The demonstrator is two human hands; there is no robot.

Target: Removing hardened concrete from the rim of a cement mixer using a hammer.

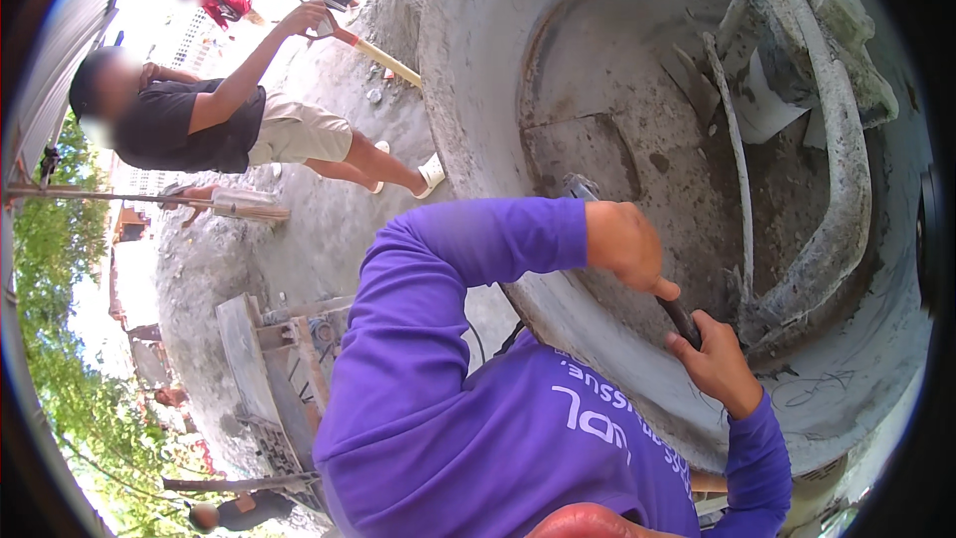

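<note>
The head view shows both hands near each other on one tool (681, 321). The left hand (627, 244) is closed around its dark handle, and the right hand (715, 364) grips it near the end; the curled fingers are mostly hidden. The tool is over the open drum (473, 70), inside the rim. A grey metal piece (581, 183) beside the left wrist is perhaps its head, but I cannot tell whether it touches the floor of the drum.

I judge that the step in hand is two-handed work with the tool inside the drum. The next move would call for a firm grip and care not to hit the bent arm (846, 159).

The drum is round and wide, with a smooth pale grey wall; its floor is darker, stained and patchy. The bent arm is thick and tubular, with a rough grey crust. Near it stands a thin rod (735, 139), uneven and crusted also. Outside, a co-worker (224, 120) holds a shovel (388, 62) by its reddish grip; the shaft looks wooden, pale and straight.
</note>
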